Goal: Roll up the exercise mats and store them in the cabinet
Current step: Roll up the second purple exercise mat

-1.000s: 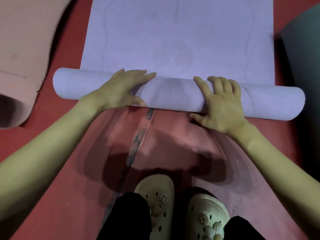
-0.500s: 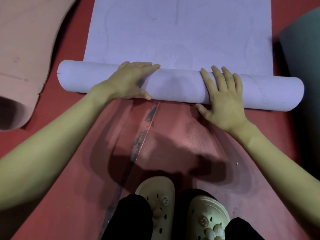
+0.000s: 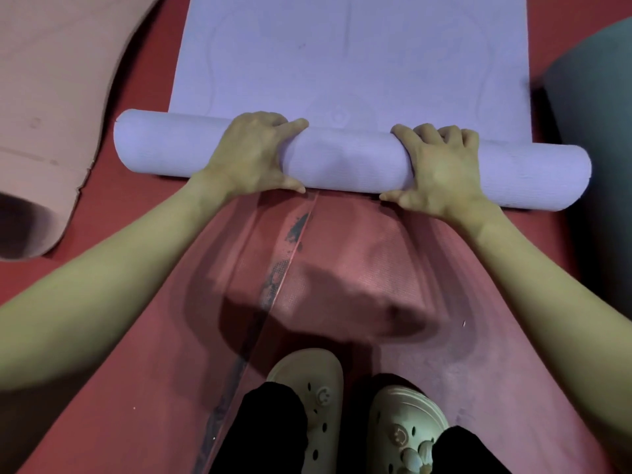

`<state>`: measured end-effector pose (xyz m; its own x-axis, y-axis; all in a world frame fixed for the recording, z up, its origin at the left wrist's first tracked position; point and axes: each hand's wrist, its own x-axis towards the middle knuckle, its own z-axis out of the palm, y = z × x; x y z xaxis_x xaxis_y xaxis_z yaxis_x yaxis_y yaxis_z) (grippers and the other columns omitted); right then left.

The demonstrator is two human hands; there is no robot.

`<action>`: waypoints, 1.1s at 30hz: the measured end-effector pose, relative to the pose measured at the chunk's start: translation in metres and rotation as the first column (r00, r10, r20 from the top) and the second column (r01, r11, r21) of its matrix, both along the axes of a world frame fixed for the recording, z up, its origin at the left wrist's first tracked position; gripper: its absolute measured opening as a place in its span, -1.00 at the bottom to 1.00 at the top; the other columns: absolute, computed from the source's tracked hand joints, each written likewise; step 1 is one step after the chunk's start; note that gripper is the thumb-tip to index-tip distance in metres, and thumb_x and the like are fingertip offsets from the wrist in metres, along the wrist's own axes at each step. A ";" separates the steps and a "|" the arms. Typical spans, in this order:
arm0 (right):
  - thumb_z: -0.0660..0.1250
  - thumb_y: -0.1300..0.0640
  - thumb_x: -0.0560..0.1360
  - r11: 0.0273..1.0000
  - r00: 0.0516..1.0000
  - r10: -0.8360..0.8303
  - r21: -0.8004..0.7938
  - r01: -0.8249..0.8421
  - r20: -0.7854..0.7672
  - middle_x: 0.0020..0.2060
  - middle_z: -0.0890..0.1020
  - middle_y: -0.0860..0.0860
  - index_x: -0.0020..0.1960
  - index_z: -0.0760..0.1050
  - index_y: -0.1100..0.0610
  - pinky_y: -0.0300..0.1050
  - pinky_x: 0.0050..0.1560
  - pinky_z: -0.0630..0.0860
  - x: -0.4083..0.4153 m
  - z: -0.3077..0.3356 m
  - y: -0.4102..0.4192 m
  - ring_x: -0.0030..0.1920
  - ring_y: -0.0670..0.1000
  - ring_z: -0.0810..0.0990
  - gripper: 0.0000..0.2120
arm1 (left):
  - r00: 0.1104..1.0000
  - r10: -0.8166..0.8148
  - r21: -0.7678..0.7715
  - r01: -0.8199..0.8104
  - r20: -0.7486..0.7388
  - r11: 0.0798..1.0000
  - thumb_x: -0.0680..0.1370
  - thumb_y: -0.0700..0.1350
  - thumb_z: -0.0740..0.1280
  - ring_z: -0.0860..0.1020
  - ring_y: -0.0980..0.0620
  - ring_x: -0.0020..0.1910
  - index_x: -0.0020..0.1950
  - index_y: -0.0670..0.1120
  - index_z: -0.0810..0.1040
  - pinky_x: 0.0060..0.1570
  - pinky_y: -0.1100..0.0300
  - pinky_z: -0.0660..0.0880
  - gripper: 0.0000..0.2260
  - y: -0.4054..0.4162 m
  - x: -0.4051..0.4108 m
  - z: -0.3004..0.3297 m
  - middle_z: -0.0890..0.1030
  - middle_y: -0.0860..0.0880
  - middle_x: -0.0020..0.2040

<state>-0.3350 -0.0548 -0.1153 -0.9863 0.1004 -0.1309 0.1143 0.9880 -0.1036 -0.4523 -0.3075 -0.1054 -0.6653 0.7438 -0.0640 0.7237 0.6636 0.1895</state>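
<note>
Underfoot, a worn red rubbery floor [image 3: 102, 388] spreads across the whole room, crossed by a scuffed dark seam. On it lies the long lilac foam exercise mat [image 3: 352, 53], its far part flat and its near end wound into a thick roll [image 3: 345, 162] lying crosswise just ahead of the person. A salmon-pink mat [image 3: 51, 97], loosely curled at its near end, sits to the left, and a grey-green mat [image 3: 591, 97] shows at the right edge; no cabinet is in view. Nearer, a pair of cream clogs [image 3: 355, 415] stands on the floor.

Both hands are set apart on the roll and clamped on it. The left hand [image 3: 253, 155] curls over the top with its thumb tucked under the near side, and the right hand [image 3: 441, 169] does likewise.

To do this turn well, I would say both hands should push forward evenly, pressing down so the layers stay tight. The roll looks slightly skewed, its right end nearer the person, so that side likely needs a little more push to keep the edges flush.
</note>
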 end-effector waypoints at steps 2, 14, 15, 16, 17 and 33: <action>0.53 -0.23 0.19 1.000 1.000 0.010 -0.022 -0.010 -0.022 0.22 0.52 0.11 0.41 0.33 0.03 0.14 0.24 0.21 0.010 0.002 -0.002 0.15 0.29 0.45 -0.12 | 1.000 -0.003 0.023 0.003 0.005 1.000 0.19 0.32 0.50 0.53 -0.20 -0.14 0.30 -0.09 0.48 -0.15 0.00 0.45 -0.20 -0.004 0.009 0.002 0.57 -0.13 -0.14; 0.32 -0.32 0.11 0.995 0.990 0.071 -0.084 -0.061 0.122 0.14 0.59 -0.03 0.36 0.40 -0.08 0.08 0.10 0.27 0.115 0.010 -0.036 0.03 0.22 0.52 -0.16 | 0.978 0.025 0.057 -0.037 0.205 0.998 0.32 0.35 0.45 0.57 -0.11 0.08 0.36 -0.06 0.48 0.07 -0.08 0.45 -0.25 -0.057 0.125 -0.001 0.60 -0.03 0.13; 0.32 -0.32 0.10 0.994 0.985 0.070 -0.090 -0.056 0.156 0.15 0.59 -0.03 0.37 0.39 -0.09 0.09 0.11 0.28 0.115 0.011 -0.037 0.04 0.22 0.52 -0.15 | 0.980 0.030 0.061 -0.043 0.198 0.997 0.33 0.33 0.45 0.55 -0.12 0.13 0.38 -0.07 0.47 0.13 -0.09 0.44 -0.25 -0.059 0.130 -0.002 0.58 -0.05 0.18; 0.33 -0.33 0.11 0.995 0.979 0.070 -0.090 -0.053 0.194 0.16 0.58 -0.04 0.38 0.38 -0.11 0.09 0.13 0.28 0.113 0.014 -0.037 0.06 0.22 0.53 -0.15 | 0.984 0.031 0.069 -0.044 0.178 0.997 0.35 0.31 0.43 0.52 -0.14 0.18 0.40 -0.10 0.45 0.19 -0.10 0.42 -0.25 -0.061 0.133 -0.002 0.56 -0.09 0.23; 0.37 -0.35 0.13 0.994 0.967 0.073 -0.093 -0.051 0.245 0.17 0.57 -0.05 0.39 0.35 -0.14 0.08 0.15 0.28 0.107 0.017 -0.036 0.08 0.21 0.53 -0.14 | 0.988 0.023 0.073 -0.034 0.153 0.997 0.37 0.30 0.41 0.49 -0.16 0.23 0.42 -0.12 0.43 0.25 -0.09 0.39 -0.25 -0.061 0.136 -0.002 0.52 -0.13 0.27; 0.60 -0.24 0.02 0.991 0.991 0.135 -0.029 -0.134 0.015 0.29 0.47 0.22 0.48 0.29 0.12 0.23 0.29 0.23 0.100 -0.003 -0.043 0.22 0.31 0.45 0.13 | 0.925 0.060 0.040 -0.081 0.376 0.996 0.26 0.05 0.61 0.40 -0.02 0.38 0.48 -0.05 0.35 0.42 0.04 0.20 -0.15 -0.032 0.096 0.008 0.45 -0.04 0.41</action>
<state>-0.2351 -0.0976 -0.1178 -0.9882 -0.0367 -0.1484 -0.0173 0.9914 -0.1300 -0.3560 -0.3391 -0.0978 -0.6516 0.7051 -0.2798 0.5450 0.6917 0.4738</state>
